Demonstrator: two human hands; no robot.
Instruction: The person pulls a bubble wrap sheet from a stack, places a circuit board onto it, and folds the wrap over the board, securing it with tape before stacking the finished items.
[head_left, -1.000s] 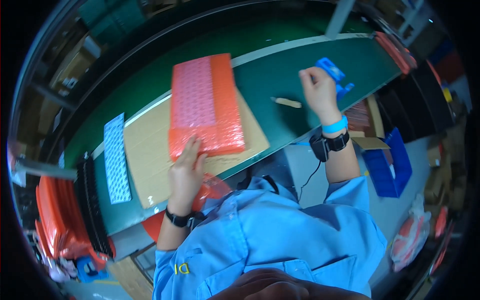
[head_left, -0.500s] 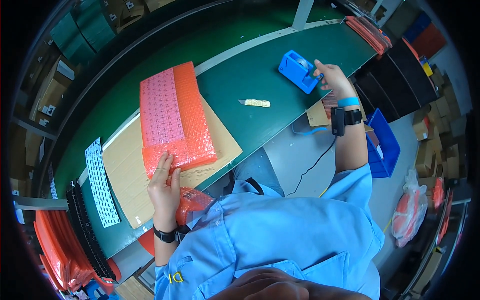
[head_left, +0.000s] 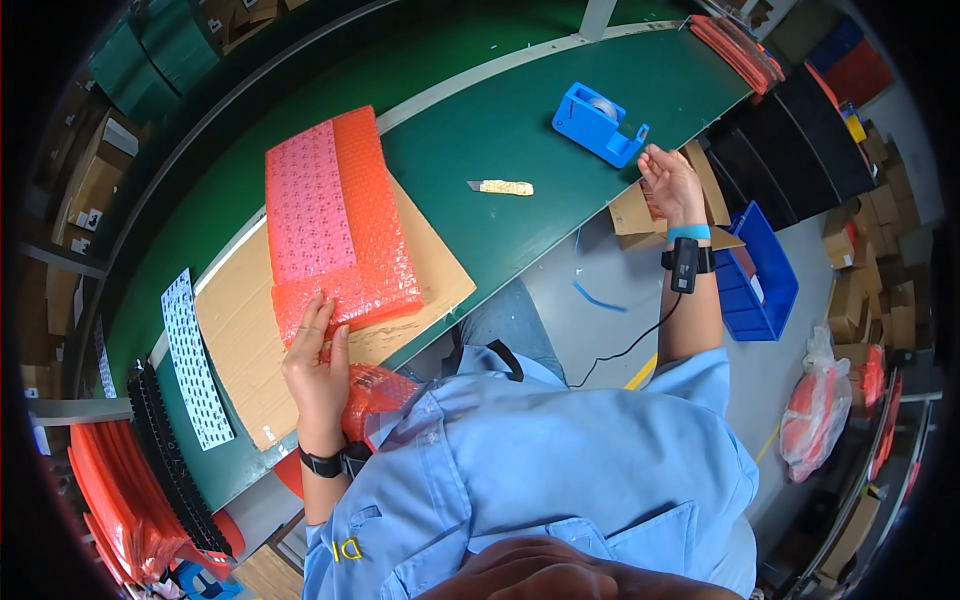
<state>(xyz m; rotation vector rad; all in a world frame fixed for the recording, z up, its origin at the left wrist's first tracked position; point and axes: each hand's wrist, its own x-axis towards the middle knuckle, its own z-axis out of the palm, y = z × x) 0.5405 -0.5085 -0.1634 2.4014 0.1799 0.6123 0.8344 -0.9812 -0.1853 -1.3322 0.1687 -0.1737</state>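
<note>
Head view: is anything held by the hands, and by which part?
The left hand rests on the near end of the red bubble bag; whether the right hand holds anything cannot be told.

A bubble-wrap pouch (head_left: pixel 375 215) lies on a cardboard sheet (head_left: pixel 235 335) atop a workbench (head_left: pixel 475 235), a left hand (head_left: pixel 317 378) at the pouch's near edge; left of the pouch, a strip (head_left: pixel 197 362); right of it, a utility knife (head_left: pixel 503 187), then a tape dispenser (head_left: pixel 597 125) with a right hand (head_left: pixel 672 180) just beside; farther right of it, off the bench, a bin (head_left: pixel 752 305).
</note>
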